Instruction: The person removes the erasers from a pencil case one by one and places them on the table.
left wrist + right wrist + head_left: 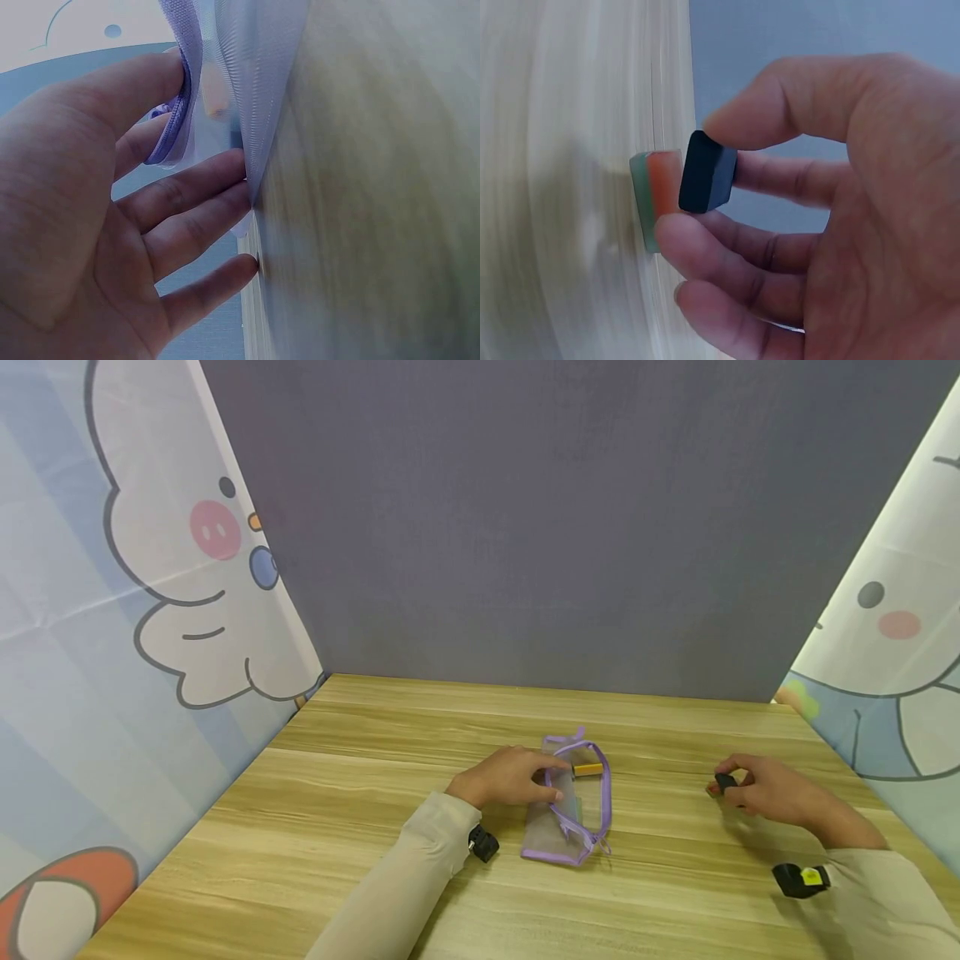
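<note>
A see-through mesh pouch (551, 839) with purple zip edging lies on the table, its mouth spread apart. My left hand (513, 775) is at the pouch's left side. In the left wrist view, its thumb and a finger pinch the purple zipper edge (178, 112), while the other fingers reach toward the mesh and tabletop. An orange-yellow item (588, 770) shows inside the pouch. Over to the right, my right hand (776, 789) holds a small black block (705, 172) between thumb and fingers. Just beyond that block, an orange and green eraser-like block (664, 191) rests on the table.
The wood-grain table (360, 760) ends at a dark grey panel (525, 527) at the back. Cartoon-printed cloths (60, 568) hang at the left and right sides. A small black camera sits on each wrist.
</note>
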### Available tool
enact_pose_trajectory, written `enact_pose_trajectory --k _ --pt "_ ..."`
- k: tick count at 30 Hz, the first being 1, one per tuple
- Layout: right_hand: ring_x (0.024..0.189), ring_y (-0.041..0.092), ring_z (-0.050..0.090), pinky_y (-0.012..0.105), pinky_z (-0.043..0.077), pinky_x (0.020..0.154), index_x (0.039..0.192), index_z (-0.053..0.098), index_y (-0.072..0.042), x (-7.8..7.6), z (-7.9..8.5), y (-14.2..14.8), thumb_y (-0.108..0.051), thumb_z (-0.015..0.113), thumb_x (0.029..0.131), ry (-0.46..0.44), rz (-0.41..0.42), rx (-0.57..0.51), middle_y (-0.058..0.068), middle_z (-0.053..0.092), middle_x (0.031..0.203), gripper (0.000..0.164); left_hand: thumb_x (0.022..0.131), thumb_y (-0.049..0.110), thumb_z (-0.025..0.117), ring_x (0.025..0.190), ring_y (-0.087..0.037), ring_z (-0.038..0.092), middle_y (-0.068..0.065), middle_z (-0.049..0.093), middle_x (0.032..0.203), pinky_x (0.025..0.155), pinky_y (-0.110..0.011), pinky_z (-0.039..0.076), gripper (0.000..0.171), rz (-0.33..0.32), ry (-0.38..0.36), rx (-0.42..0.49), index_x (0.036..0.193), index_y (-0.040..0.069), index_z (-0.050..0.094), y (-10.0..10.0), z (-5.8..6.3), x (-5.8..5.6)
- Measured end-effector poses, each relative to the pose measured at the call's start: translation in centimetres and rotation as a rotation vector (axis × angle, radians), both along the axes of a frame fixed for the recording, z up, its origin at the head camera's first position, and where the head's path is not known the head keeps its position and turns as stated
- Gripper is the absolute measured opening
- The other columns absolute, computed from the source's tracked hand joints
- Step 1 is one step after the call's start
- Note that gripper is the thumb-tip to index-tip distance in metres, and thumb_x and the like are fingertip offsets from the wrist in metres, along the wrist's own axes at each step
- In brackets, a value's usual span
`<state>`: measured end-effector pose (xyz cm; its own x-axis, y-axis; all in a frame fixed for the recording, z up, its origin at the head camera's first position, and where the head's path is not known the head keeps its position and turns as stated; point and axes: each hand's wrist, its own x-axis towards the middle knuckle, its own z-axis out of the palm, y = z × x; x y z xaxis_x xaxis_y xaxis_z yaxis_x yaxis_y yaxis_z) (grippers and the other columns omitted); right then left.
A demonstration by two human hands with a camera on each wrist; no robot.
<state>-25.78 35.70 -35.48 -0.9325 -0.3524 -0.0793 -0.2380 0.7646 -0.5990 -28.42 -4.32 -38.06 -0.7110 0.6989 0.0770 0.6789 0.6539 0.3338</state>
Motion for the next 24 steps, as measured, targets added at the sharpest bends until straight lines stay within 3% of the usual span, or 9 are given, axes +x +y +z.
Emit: enact_pose_trajectory --k 7,15,22,24 --pt "0.065 0.020 0.053 0.030 0.044 0.053 0.124 0.048 0.020 -0.2 0.0 0.5 -0.012 0.056 0.094 -0.026 -0.064 0.028 0.009 0.067 0.085 0.045 0.096 0.042 0.067 0.080 -0.002 0.054 0.017 0.064 0.100 0.076 -0.022 0.044 0.048 0.003 0.000 -0.003 0.141 0.026 0.061 0.0 0.0 0.0" --pt "0.061 0.016 0.052 0.028 0.043 0.053 0.116 0.050 0.016 -0.1 -0.6 1.0 -0.010 0.057 0.094 -0.020 -0.057 0.013 0.019 0.072 0.112 0.035 0.096 0.043 0.067 0.079 -0.003 0.054 0.018 0.063 0.099 0.076 -0.022 0.044 0.049 0.002 0.004 -0.007 0.141 0.026 0.060 0.1 -0.2 -0.2" --pt "0.057 0.016 0.050 0.027 0.039 0.050 0.110 0.054 0.014 -0.3 -0.6 1.5 -0.012 0.057 0.095 -0.025 -0.070 0.038 0.018 0.073 0.104 0.030 0.096 0.044 0.067 0.081 -0.002 0.054 0.018 0.064 0.103 0.077 -0.022 0.044 0.049 0.001 -0.004 0.002 0.141 0.026 0.060 0.1 -0.3 -0.2" --pt "0.053 0.013 0.045 0.026 0.035 0.048 0.109 0.054 0.011 -0.4 -0.7 1.8 -0.013 0.058 0.094 -0.045 -0.082 0.036 0.016 0.073 0.092 0.029 0.096 0.044 0.067 0.081 -0.003 0.054 0.018 0.064 0.102 0.077 -0.022 0.044 0.049 0.000 -0.001 0.003 0.141 0.026 0.060 0.0 -0.3 -0.2"
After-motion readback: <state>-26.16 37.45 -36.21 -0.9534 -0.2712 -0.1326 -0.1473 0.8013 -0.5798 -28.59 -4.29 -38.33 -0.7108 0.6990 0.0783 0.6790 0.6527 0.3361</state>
